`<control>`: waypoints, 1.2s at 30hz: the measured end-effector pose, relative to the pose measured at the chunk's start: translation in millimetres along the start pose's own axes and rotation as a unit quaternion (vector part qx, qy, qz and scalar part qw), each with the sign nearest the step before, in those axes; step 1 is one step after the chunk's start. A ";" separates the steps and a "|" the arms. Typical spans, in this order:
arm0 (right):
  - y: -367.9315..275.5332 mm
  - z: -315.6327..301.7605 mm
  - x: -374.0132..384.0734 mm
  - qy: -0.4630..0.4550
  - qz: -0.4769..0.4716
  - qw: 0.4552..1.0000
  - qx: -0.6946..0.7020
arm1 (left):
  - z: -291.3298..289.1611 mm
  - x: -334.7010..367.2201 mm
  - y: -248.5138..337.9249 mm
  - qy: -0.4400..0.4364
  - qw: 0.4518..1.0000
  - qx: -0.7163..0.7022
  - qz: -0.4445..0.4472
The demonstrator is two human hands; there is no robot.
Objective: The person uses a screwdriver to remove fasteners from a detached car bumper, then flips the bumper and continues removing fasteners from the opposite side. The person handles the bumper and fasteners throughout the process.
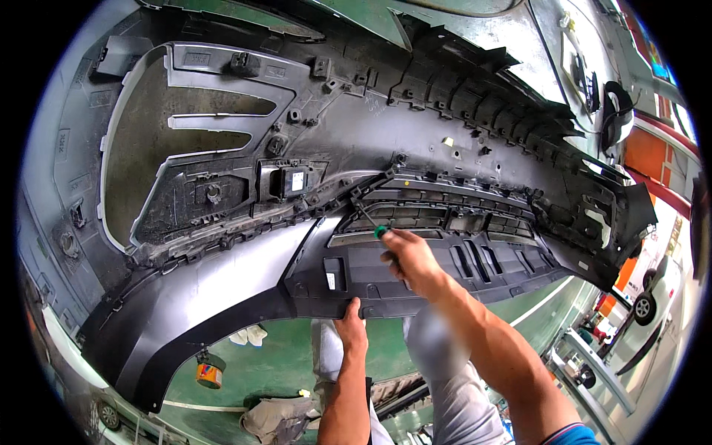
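A large car bumper cover (356, 133) lies with its inner side facing me, dark grey and black with clips and brackets. My right hand (412, 261) is closed round a screwdriver (380, 231) with a green handle. Its thin shaft points up and left, its tip by the seam beside the black grille (415, 216). My left hand (351, 325) grips the near edge of the bumper's black lower panel (386, 274), thumb on top and the other fingers mostly hidden. Up and left of the screwdriver, a small black module (289, 180) with a white label sits in the bumper.
Below the bumper, a small orange-and-black tin (210, 372), pale gloves (248, 336) and a crumpled grey-brown cloth (276, 421) are on the green floor (297, 348). A white car (653, 311) and a grey metal frame (601, 371) stand to the right.
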State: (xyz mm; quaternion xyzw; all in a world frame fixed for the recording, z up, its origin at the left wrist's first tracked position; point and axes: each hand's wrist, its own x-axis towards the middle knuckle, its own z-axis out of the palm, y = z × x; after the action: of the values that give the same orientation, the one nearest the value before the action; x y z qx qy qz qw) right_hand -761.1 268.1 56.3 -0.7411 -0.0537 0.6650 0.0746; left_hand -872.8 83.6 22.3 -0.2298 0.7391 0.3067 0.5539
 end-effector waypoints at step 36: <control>1.6 6.7 13.9 0.095 -0.046 0.990 -0.088 | 0.7 -0.8 2.2 -0.015 1.000 -0.013 -0.012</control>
State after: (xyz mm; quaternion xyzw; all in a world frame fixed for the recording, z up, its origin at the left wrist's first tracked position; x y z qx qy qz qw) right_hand -766.3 269.2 41.7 -0.8011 -0.1393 0.5805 0.0443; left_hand -873.6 85.7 23.3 -0.2414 0.7239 0.3134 0.5652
